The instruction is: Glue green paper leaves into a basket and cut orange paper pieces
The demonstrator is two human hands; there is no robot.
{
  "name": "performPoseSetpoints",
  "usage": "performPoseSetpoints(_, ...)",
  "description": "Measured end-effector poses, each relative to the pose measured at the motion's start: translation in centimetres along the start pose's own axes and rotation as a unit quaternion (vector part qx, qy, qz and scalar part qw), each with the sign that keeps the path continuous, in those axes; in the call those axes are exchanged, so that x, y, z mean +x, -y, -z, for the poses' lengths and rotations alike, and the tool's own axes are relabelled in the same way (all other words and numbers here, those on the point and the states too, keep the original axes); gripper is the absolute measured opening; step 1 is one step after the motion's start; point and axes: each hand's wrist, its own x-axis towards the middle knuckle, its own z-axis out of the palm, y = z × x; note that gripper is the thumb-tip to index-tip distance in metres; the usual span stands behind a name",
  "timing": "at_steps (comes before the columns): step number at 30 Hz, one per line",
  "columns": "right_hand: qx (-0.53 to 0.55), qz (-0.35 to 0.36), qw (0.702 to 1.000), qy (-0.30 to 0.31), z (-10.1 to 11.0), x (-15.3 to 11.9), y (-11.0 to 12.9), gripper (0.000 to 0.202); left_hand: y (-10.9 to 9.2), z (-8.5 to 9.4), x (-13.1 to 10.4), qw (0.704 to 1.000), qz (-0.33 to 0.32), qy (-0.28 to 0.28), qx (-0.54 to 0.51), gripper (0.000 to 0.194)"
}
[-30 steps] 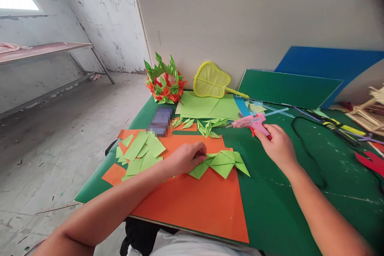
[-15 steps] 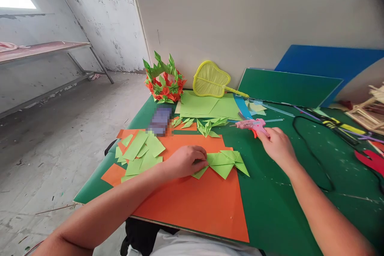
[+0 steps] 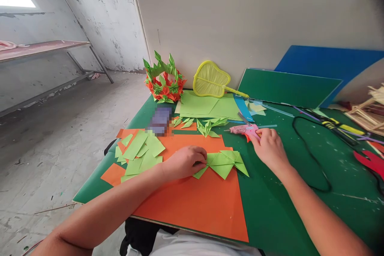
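Note:
My left hand [image 3: 187,162] is closed at the left end of a folded green paper strip [image 3: 222,164], whose pointed pieces overlap. Its fingertips pinch the paper, partly hidden by the hand. Under both lies a large orange sheet [image 3: 195,212]. To the right, my right hand [image 3: 271,146] grips a pink glue gun [image 3: 246,129] by its handle, the nozzle facing left above the green table. A clear glue stick pokes out of the gun's back. Beyond my left hand rest small folded green paper leaves [image 3: 207,127].
Loose green paper squares [image 3: 144,148] lie left of my hand. Farther back are a paper crown [image 3: 165,82], a yellow fan [image 3: 211,80] and green sheets [image 3: 204,104]. A black cable [image 3: 324,168] curves right of my right hand, near yellow-handled tools [image 3: 339,128].
My right hand has moved left and slightly toward me with the glue gun, nearer the folded strip. My left hand has stayed in place on the strip.

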Motion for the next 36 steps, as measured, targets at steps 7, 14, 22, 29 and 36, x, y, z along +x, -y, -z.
performPoseSetpoints(7,0.272,0.185,0.931,0.159,4.9,0.5,6.1,0.017,-0.2,0.1,0.0,1.000,-0.006,-0.007,0.020,0.024)
performPoseSetpoints(14,0.305,0.262,0.885,0.234,4.3,-0.5,7.7,0.018,-0.1,-0.1,0.1,0.999,-0.021,-0.010,0.039,0.022)
performPoseSetpoints(22,0.252,0.307,0.887,0.234,4.0,-0.4,7.8,0.022,-0.3,0.0,0.2,0.997,-0.033,0.001,0.074,0.019)
performPoseSetpoints(29,0.249,0.313,0.889,0.222,4.1,-0.5,7.9,0.023,-0.6,0.2,0.4,0.993,-0.032,0.012,0.115,0.018)
performPoseSetpoints(36,0.290,0.348,0.870,0.195,4.0,-0.4,8.1,0.023,-1.1,0.6,0.3,0.986,-0.071,0.025,0.149,0.020)
